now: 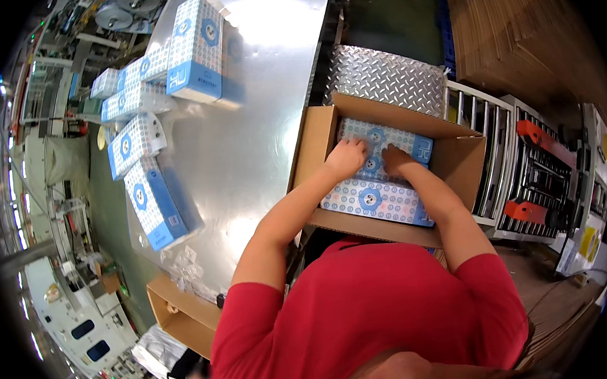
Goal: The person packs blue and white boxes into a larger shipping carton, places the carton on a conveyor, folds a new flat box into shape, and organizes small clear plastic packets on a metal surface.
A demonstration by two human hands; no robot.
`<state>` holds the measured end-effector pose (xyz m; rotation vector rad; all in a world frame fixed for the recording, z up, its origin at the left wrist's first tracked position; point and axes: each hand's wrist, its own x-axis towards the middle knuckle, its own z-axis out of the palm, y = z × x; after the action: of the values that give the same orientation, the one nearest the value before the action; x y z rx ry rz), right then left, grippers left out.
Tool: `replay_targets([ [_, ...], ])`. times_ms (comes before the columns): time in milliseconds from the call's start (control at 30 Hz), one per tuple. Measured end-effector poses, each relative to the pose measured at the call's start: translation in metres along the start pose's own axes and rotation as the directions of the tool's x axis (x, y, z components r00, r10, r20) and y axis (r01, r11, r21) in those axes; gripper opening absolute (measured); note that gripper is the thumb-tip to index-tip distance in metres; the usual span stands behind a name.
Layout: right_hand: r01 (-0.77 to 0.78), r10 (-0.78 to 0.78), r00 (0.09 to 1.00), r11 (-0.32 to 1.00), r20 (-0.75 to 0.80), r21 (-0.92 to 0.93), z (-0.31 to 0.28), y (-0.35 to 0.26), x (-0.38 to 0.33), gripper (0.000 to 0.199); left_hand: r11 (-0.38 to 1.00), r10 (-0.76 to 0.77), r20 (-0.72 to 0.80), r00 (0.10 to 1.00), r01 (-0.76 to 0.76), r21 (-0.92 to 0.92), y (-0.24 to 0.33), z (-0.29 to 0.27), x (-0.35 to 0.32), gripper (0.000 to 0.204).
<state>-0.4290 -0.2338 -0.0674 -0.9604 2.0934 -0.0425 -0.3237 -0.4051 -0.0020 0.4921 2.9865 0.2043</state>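
Nearest is the person's red shirt [385, 302], both bare forearms [272, 249] reaching past it into an open carton [459, 164]. Inside, the near pack [393, 204], white with small round prints, lies along the near wall. Just beyond it, partly covered by the hands, are the far packs [379, 132]; I cannot tell how many. The left hand [347, 157] rests at their left, fingers bent; the right hand [397, 160] is a little apart on the right, fingers curled downward. Whether either grip is grasping a pack or only pressing on it, I cannot tell.

Left of the carton stretches a shiny metal desk [266, 123]. Crumpled clear plastic [189, 267] lies by its near edge, near a small carton [193, 310]. Similar packs [136, 136] line its left side, the last pack [196, 47] farther along. Past the carton is a ridged plate [387, 75]; rollers [478, 118] lie rightward, a cardboard stack [522, 34] farther off.
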Motion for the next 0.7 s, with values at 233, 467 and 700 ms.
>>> replay_targets([
  [233, 0.008, -0.007, 0.999, 1.000, 0.040, -0.005, 0.023, 0.082, -0.002, 0.039, 0.979, 0.001, -0.223, 0.975, -0.046, -0.198, -0.044, -0.059, -0.009, 0.022],
  [467, 0.278, -0.249, 0.940, 0.956, -0.234, 0.098, -0.071, -0.010, -0.016, 0.035, 0.329, -0.884, -0.406, 0.234, 0.926, -0.184, -0.300, -0.179, -0.115, 0.085],
  [700, 0.497, -0.258, 0.668, 0.853, -0.697, 0.160, -0.178, -0.181, -0.010, 0.052, 0.410, -0.908, -0.022, 0.419, 0.872, -0.267, -0.205, -0.154, -0.115, 0.088],
])
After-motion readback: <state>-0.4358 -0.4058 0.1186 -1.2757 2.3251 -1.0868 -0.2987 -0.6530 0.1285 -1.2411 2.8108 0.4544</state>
